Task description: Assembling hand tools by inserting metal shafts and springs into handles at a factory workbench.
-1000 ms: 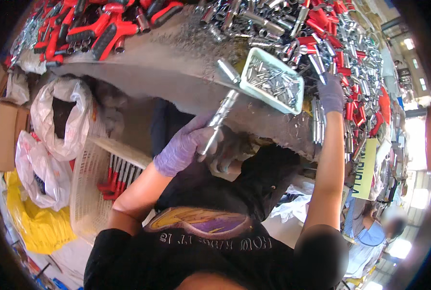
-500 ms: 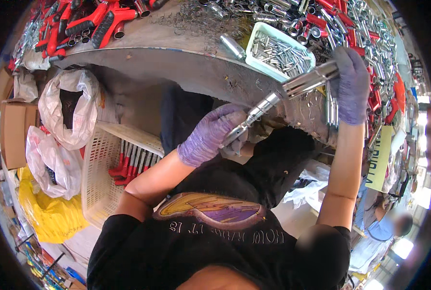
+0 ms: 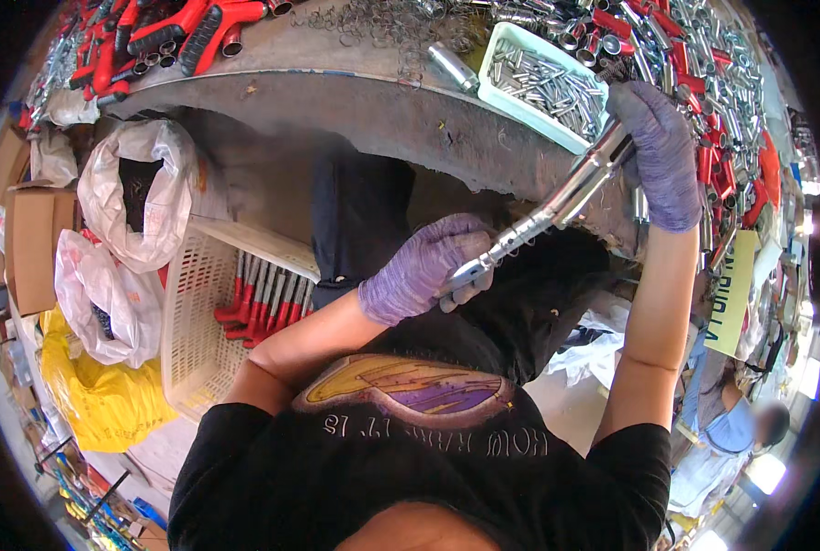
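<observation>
My gloved left hand [image 3: 428,268] is closed around the lower end of a slim chrome rod [image 3: 511,241]. A wider chrome tube [image 3: 586,184] slants up and to the right from it, its upper end gripped by my gloved right hand [image 3: 660,154]. Rod and tube lie nearly in line and appear to meet, though I cannot tell how far one sits inside the other. Just beyond my right hand stands a pale green tray [image 3: 529,118] holding many small metal pins. Left of the tray, a short chrome tube [image 3: 453,68] lies on the worktable [image 3: 336,106].
Red-and-black handles [image 3: 221,37] and wire springs [image 3: 364,23] lie at the far left and middle. Red and chrome parts [image 3: 718,138] heap up at the right. Below left are a white basket [image 3: 187,303] with red-handled tools, white bags [image 3: 166,230] and a yellow bag [image 3: 102,409]. A person [image 3: 731,427] is at far right.
The rod in my left hand and the tube in my right hand have come into closer line. My left hand has shifted slightly right. The view has moved a little.
</observation>
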Motion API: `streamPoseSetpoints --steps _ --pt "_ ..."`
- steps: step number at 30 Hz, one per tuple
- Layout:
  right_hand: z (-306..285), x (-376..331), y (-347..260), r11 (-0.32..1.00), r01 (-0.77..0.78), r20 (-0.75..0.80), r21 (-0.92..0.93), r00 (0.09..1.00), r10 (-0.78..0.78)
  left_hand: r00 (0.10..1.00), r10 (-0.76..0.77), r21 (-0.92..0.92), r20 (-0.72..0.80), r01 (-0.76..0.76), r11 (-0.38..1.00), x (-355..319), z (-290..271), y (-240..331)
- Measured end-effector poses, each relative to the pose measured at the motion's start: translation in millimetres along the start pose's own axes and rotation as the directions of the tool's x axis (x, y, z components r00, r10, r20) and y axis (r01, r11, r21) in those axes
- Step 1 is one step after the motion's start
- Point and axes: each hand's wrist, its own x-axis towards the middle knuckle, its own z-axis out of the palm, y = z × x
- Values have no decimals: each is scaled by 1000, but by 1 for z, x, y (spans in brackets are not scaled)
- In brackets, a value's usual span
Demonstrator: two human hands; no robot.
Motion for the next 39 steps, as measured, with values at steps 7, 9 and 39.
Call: streamPoseSetpoints --steps 7,9,39 --pt "33 -24 26 951 284 130 -121 954 -268 986 129 -54 105 -124 991 5 0 -6" --pt "41 -28 23 988 144 128 -49 982 -137 991 116 -98 71 -109 989 4 4 -11" --pt "47 77 35 339 449 412 -827 894 -179 985 158 17 -66 -157 987 -13 -17 -19"
